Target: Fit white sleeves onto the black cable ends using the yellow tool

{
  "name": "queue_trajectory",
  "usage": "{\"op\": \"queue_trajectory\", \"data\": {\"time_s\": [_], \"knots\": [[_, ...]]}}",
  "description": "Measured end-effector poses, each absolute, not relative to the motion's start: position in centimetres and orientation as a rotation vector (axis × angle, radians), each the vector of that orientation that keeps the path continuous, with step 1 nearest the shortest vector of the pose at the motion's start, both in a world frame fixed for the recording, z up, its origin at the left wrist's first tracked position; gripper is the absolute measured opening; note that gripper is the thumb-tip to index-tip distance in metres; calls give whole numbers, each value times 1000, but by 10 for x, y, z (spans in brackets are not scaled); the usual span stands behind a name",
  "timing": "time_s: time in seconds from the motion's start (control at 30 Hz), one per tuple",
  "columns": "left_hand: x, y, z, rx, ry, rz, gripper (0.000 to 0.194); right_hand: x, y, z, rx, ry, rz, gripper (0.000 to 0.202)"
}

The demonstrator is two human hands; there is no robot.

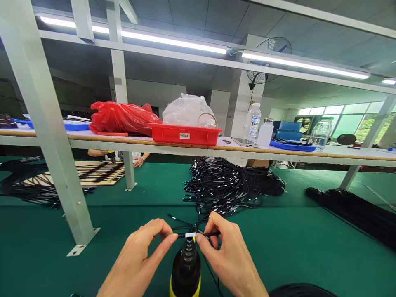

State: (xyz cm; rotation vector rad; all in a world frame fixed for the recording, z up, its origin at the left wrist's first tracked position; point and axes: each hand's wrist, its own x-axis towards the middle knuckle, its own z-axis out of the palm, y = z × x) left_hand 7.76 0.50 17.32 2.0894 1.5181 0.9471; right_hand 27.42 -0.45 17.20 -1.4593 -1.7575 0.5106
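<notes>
Head view: both hands are pinched on one black cable (181, 236), held up over the green tabletop (148, 200), toward its near edge. The left hand (139, 248) grips the cable's left part between thumb and fingers, and the right hand (229, 245) grips it to the right of a white label (190, 235).

The cable's long axis runs left to right, nearly level, across the tip of an upright nozzle (189, 249) on a black and yellow tool (186, 274). The label sits between the hands, right at the nozzle tip; whether the two touch, I cannot tell. The right hand is nearer: its thumb meets the label's right end, while a short black stretch parts the left fingertips from the label.

Beyond the hands, a heap of cables (229, 181) lies toward the tabletop's far edge. A long bundle (355, 212) lies by the right edge, and a black coil (303, 290) shows near the near right corner.
</notes>
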Motion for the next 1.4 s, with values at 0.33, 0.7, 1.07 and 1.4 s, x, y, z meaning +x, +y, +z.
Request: {"op": "queue_trajectory", "data": {"time_s": [0.33,0.7,1.07,1.4], "knots": [[78,2,174,2130,1580,1017,32,275,-5,170,-1449,-1765,515,19],[78,0,173,2084,1528,954,39,283,-9,169,-1313,-1814,565,21],[79,1,178,2097,1565,884,42,283,-6,167,-1299,-1798,564,18],[78,0,177,2111,1540,961,28,282,-4,166,-1304,-1739,591,14]]}}
